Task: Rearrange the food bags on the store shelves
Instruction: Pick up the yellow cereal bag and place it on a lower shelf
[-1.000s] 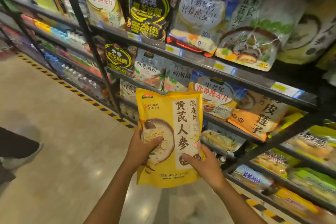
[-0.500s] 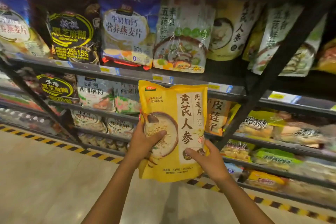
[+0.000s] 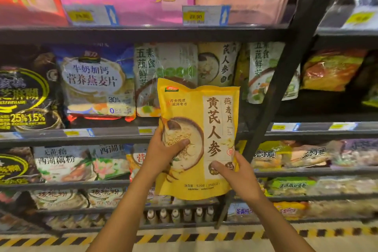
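Both hands clamp the yellow oatmeal bag (image 3: 201, 139) upright in front of the shelves (image 3: 143, 33), left hand (image 3: 163, 150) pinching its edge at nine o'clock, thumb on the bowl picture, right hand (image 3: 238, 176) gripping the corner at five o'clock, matching bag (image 3: 217, 63) shelved at twelve.

Dim, warm light; wide-angle bending and blur (worst at edges) soften everything.
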`<state>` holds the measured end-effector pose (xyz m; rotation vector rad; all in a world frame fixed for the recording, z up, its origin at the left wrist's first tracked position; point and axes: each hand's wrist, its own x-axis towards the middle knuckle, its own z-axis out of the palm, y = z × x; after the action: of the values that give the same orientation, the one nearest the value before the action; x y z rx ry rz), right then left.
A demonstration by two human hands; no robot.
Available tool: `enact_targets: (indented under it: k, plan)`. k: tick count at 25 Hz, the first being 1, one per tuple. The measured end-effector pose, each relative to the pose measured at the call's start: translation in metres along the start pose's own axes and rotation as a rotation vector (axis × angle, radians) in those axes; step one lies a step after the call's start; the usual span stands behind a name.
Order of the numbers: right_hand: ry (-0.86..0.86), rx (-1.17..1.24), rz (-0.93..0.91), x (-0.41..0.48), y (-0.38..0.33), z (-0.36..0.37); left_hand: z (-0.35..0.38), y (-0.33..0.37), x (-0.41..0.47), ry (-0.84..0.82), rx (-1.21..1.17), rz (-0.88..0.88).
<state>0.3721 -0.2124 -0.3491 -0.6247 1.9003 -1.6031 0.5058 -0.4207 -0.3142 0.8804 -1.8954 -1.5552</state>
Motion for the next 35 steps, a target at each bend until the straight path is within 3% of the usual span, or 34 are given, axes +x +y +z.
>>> enact_targets:
  k: [8, 12, 18, 23, 31, 35]
  plan:
    - [0.189, -0.109, -0.176, 0.072, -0.078, -0.001, 0.017, 0.077, 0.102, -0.028, 0.064, 0.084]
    - [0.243, -0.248, -0.234, 0.115, -0.087, -0.008, 0.033, 0.11, 0.128, -0.011, 0.139, -0.029]
    - [0.313, -0.325, -0.083, 0.15, -0.102, -0.025, 0.056, 0.119, 0.151, 0.046, 0.095, -0.13]
    - [0.347, -0.339, 0.026, 0.166, -0.1, -0.03, 0.085, 0.104, 0.167, 0.053, 0.053, 0.092]
    - [0.332, -0.701, 0.119, 0.166, -0.087, -0.015, 0.108, 0.087, 0.179, 0.026, 0.006, 0.172]
    - [0.367, -0.763, 0.152, 0.173, -0.083, -0.012, 0.112, 0.095, 0.181, -0.017, 0.135, 0.147]
